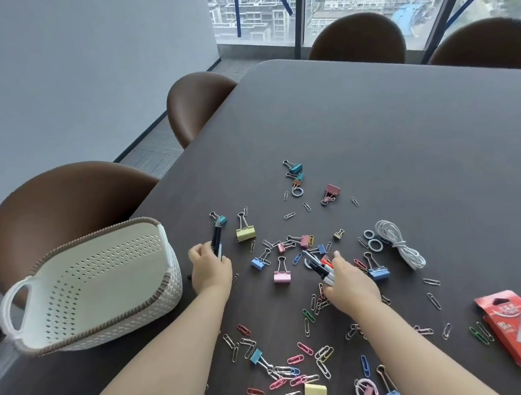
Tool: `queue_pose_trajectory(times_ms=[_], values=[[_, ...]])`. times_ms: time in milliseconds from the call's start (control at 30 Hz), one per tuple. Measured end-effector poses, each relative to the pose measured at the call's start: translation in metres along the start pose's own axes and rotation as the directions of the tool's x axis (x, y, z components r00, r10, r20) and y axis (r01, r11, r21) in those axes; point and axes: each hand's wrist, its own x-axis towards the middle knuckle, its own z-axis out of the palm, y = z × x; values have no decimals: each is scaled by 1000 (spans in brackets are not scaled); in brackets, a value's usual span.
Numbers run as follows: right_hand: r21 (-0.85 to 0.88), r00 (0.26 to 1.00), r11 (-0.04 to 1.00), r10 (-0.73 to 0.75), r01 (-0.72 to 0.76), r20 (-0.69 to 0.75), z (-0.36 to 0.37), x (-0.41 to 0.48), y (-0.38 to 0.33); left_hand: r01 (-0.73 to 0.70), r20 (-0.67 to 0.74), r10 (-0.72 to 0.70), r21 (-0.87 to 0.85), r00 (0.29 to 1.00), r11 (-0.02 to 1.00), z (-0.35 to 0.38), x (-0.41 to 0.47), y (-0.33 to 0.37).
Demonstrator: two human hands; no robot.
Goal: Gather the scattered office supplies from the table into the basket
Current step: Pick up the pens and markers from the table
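The scattered supplies lay across the near half of the dark table (371, 121): paper clips, binder clips, hair-tie rings, pens and a coiled white cord (399, 243). The left hand (210, 270) was clenched around two dark pens (216, 240), their tips pointing away from the person, just beside the near corner of the white perforated basket (86, 286). The right hand (350, 283) grasped a bundle of marker pens (319, 268), some with red caps, amid the densest clutter. The basket stood at the table's left edge and appeared empty. By judgement, the pens were light, stiff and smooth, best held mid-barrel in a closed fist so that none slid out. The paper clips, such as the pink ones (303, 348) near the front edge, were thin and flat against the surface and would likely need sweeping into a pile or pinching by an edge. The binder clips, for example the yellow one (245, 233) and the pink one (281, 276), were rigid and offered raised wire handles as a hold. The cord was limp and should be lifted at its tied middle. A red cardboard packet (518, 327) lay at the right edge; its printing was too blurred to read. Brown chairs (62, 205) stood around the table.
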Motion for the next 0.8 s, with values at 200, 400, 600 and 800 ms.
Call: queue_pose_trajectory(times_ms=[200, 400, 600, 800], values=[[9, 1000, 1000, -1, 1, -10, 8, 0, 0, -18, 73, 10, 109, 997, 994, -2, -5, -8], [24, 1000, 1000, -14, 14, 9, 11, 1, 3, -99, 164, 93, 25, 982, 995, -10, -12, -25], [19, 1000, 1000, -5, 4, 22, 14, 2, 0, -244, 177, 225, 96, 958, 965, -23, -14, -34], [33, 999, 999, -4, 3, 41, 12, -1, -2, -299, 284, 205, 343, 937, 891, -25, -14, -37]])
